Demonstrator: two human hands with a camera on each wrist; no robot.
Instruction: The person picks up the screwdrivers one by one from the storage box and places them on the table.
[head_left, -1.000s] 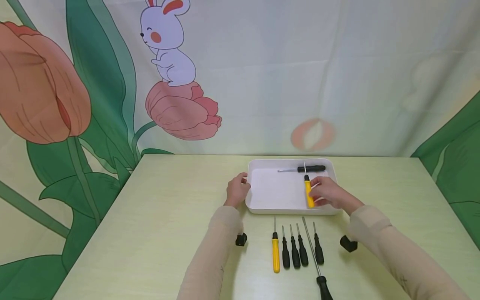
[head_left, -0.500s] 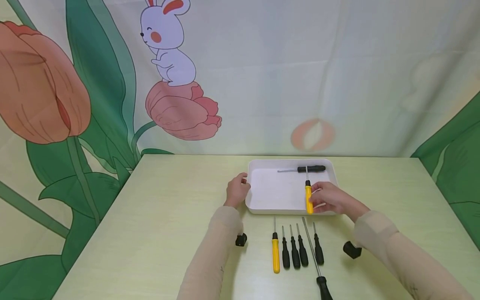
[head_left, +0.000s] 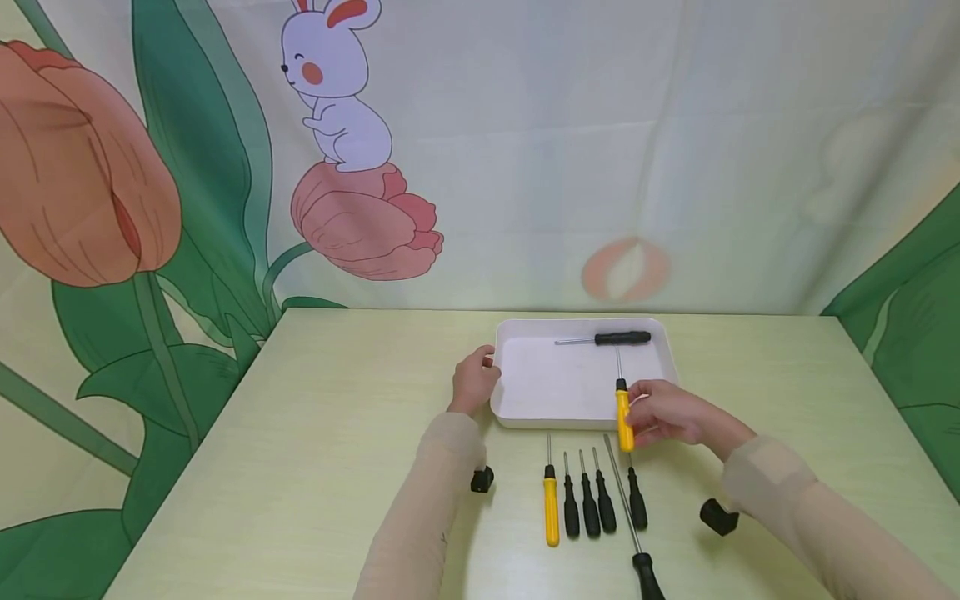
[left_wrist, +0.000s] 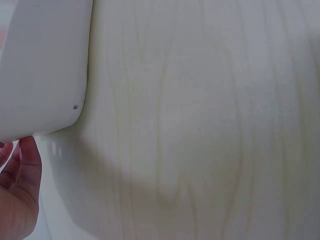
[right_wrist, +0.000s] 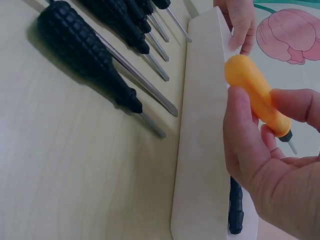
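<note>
In the head view my right hand [head_left: 666,412] pinches the yellow handle of a screwdriver [head_left: 624,421] over the front wall of a white tray [head_left: 555,423]. Its shank points toward the back of the tray; the right wrist view shows thumb and fingers round the handle [right_wrist: 255,92]. My left hand [head_left: 476,381] holds the tray's left end, its thumb [left_wrist: 31,157] against the wall in the left wrist view. Inside the tray, near the back wall, lies a black-handled screwdriver [head_left: 622,338].
Before the tray lie another yellow screwdriver [head_left: 552,508], several small black screwdrivers [head_left: 591,508] and a long black-handled screwdriver [head_left: 647,575], tips toward the tray. A printed curtain [head_left: 525,167] hangs behind the table [head_left: 337,433].
My right hand has moved toward me and slightly right with the yellow screwdriver, from over the tray's inside to its front wall. My left hand and the tray stay put.
</note>
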